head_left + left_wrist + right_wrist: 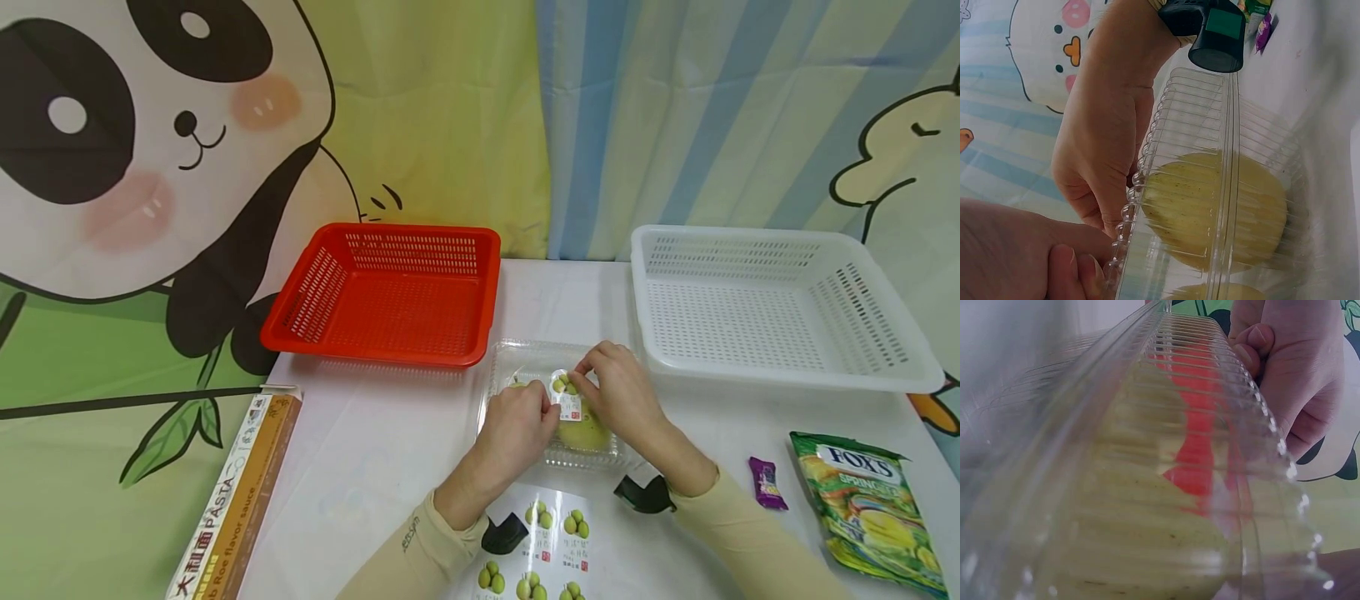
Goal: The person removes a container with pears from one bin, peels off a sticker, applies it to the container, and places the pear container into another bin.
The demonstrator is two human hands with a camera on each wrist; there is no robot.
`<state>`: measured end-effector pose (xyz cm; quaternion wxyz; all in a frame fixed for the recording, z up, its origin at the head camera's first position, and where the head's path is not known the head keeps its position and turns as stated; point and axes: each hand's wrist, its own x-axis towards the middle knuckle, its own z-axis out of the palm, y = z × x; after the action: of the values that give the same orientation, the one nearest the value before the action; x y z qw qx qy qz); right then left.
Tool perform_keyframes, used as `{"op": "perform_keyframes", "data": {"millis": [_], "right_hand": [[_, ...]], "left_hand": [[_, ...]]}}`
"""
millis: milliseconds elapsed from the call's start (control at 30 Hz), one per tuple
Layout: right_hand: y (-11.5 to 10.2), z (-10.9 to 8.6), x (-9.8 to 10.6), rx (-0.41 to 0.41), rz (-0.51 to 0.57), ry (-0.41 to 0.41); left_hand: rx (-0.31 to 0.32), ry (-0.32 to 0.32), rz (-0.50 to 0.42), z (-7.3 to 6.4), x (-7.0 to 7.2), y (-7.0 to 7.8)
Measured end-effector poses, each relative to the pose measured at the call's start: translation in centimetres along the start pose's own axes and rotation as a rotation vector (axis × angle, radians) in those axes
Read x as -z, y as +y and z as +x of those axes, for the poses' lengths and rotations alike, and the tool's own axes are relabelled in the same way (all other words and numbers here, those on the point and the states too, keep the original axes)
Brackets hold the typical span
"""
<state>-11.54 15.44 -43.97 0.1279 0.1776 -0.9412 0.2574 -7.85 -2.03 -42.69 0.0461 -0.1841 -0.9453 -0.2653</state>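
The left hand [520, 421] at eight o'clock and the right hand [621, 393] at three are pinching a small white label [567, 400] with printed green fruits over a clear rectangular plastic box [534, 358], lying at four o'clock from a red plastic basket [412, 308]. Uneven pulling is possibly risking a creased or crookedly sticking label.

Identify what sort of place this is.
Probably a staged indoor tabletop workspace: a cartoon-printed curtain hangs behind a white-covered table, which holds a red basket and a sticker sheet.
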Motion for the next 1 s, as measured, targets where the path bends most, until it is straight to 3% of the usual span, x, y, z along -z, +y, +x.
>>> {"op": "perform_keyframes", "data": {"millis": [367,633,1000], "right_hand": [[-0.02,-0.15,0.03,-0.027,0.008,0.009],[-0.02,-0.13,-0.02,-0.044,0.021,0.011],[0.03,-0.10,-0.03,-0.045,0.039,0.020]], "left_hand": [[-0.021,0.000,0.021,0.08,0.03,0.03],[-0.055,0.037,0.045,0.30,-0.23,-0.02],[-0.040,0.025,0.026,0.44,-0.37,0.24]]}}
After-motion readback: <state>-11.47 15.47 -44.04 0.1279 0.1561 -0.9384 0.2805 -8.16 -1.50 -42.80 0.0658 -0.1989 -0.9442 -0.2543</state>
